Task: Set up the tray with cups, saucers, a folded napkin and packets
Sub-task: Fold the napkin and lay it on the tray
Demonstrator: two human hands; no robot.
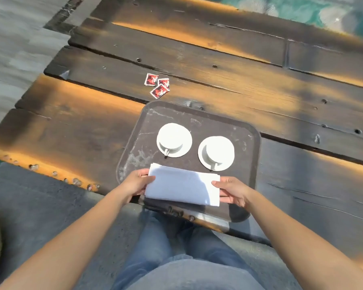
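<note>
Pinching the napkin at opposite ends: left hand, right hand. Two cups beyond the fingers; packets farther, off-tray

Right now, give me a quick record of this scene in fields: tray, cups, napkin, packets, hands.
tray: dark tray on the plank table, near edge overhanging
cups: two white cups, left cup and right cup, each upside down on a saucer, both on the tray
napkin: folded white napkin over the tray's near part
packets: three red packets on the table beyond the tray
hands: left hand and right hand hold the napkin's ends
</note>
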